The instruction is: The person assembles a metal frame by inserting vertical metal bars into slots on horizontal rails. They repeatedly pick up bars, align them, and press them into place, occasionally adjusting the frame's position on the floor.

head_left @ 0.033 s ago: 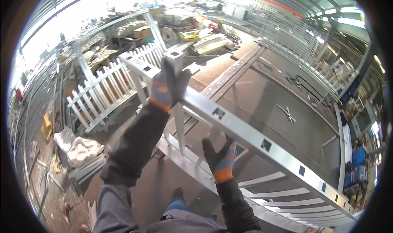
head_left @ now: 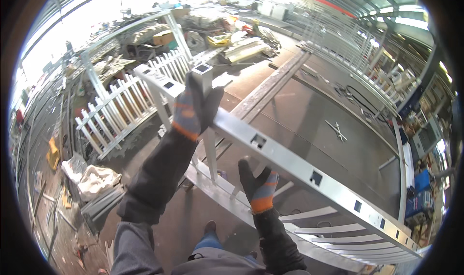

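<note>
A silver metal railing panel slants from upper left to lower right in front of me, with square holes along its top rail. My left hand, in a grey, black and orange glove, grips it near the upper end. A square metal post stands up between that thumb and fingers. Below the rail, my right hand, gloved alike, has a pale bar of the panel between its thumb and fingers. Its fingertips are partly hidden at the rail's lower edge. Curved slats fill the panel's lower right.
White picket panels lean at the left. Crumpled pale sacks and bundled bars lie nearby. Beyond the rail, a long beam crosses a brown surface with a few short rods. Blue equipment stands at right.
The view has shifted slightly, and the panel's upper end with my left hand sits a little lower and farther left. Both hands keep their places on the panel.
</note>
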Motion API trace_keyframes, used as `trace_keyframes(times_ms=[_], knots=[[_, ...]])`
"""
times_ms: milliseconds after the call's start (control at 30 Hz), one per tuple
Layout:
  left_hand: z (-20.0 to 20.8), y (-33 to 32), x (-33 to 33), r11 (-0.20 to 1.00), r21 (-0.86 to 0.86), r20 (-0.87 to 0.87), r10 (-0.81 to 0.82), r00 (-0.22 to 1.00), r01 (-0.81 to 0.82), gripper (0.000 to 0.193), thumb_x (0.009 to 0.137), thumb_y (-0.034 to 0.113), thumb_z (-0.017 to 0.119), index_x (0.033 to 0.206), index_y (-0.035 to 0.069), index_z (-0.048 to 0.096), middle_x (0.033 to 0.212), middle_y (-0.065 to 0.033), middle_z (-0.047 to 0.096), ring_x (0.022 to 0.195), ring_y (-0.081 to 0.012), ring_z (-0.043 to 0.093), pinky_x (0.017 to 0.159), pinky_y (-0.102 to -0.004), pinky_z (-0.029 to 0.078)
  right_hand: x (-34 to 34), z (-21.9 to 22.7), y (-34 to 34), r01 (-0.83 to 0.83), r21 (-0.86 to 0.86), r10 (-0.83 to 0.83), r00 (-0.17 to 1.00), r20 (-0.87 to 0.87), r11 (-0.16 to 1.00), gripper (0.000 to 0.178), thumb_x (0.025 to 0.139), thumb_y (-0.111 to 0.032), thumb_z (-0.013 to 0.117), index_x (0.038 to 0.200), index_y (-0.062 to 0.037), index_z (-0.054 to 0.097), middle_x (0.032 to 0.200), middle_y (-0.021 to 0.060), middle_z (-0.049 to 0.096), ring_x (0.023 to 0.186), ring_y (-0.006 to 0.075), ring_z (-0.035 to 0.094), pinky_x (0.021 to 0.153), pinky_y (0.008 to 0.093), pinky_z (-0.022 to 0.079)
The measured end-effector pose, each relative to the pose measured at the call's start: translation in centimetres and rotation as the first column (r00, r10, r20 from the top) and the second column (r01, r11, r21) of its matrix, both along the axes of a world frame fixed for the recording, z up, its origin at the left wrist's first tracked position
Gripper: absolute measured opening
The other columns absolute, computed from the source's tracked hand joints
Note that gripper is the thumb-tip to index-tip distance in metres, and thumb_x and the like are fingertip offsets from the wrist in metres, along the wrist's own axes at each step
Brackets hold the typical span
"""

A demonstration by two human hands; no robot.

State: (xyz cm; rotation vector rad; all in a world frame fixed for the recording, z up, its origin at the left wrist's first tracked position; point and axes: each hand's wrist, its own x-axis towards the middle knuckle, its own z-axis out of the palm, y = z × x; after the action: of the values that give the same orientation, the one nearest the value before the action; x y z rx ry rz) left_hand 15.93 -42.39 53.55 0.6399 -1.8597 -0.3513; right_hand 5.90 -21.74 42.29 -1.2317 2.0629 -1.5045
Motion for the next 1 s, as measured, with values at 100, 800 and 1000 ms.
trace_keyframes(times_ms=[100, 800, 1000], knots=[[-0.2, 1.2, 1.2, 0.998, -0.018, -0.058, -0.061, 0.996, 0.06, 0.03, 0.092, 0.011, 0.066, 0.112, -0.005, 0.05, 0.07, -0.0093, 0.067, 0.059, -0.0188, 0.066, 0.052, -0.033, 0.051, 2.1, -2.4, -4.3, 0.116, -0.081, -0.098, 0.974, 0.203, 0.99, 0.058, 0.089, -0.045, 0.063, 0.13, -0.0054, 0.05, 0.122, 0.0101, 0.057, 0.114, 0.0243, 0.054, 0.101, 0.0383, 0.044], [-0.1, 0.8, 2.1, 0.977, 0.059, -0.095, -0.2, 0.975, 0.206, 0.027, 0.085, 0.003, 0.063, 0.107, -0.003, 0.049, 0.073, -0.0059, 0.061, 0.072, -0.0195, 0.058, 0.077, -0.0397, 0.047, 2.0, 1.4, -3.7, 0.208, -0.198, -0.258, 0.926, -0.276, 0.958, 0.029, 0.075, -0.021, 0.078, 0.098, -0.0132, 0.062, 0.089, 0.0074, 0.062, 0.077, 0.0285, 0.064, 0.067, 0.0377, 0.051], [-0.1, 1.0, 2.0, 0.955, 0.158, -0.195, -0.22, 0.956, 0.252, 0.03, 0.085, 0.002, 0.064, 0.108, -0.003, 0.047, 0.074, -0.007, 0.06, 0.064, -0.0167, 0.059, 0.067, -0.0326, 0.048, 3.0, 2.1, -4.2, 0.236, -0.275, -0.289, 0.942, -0.172, 0.932, 0.017, 0.071, -0.007, 0.072, 0.085, -0.0069, 0.063, 0.088, 0.0085, 0.059, 0.081, 0.0263, 0.058, 0.069, 0.0346, 0.048]])
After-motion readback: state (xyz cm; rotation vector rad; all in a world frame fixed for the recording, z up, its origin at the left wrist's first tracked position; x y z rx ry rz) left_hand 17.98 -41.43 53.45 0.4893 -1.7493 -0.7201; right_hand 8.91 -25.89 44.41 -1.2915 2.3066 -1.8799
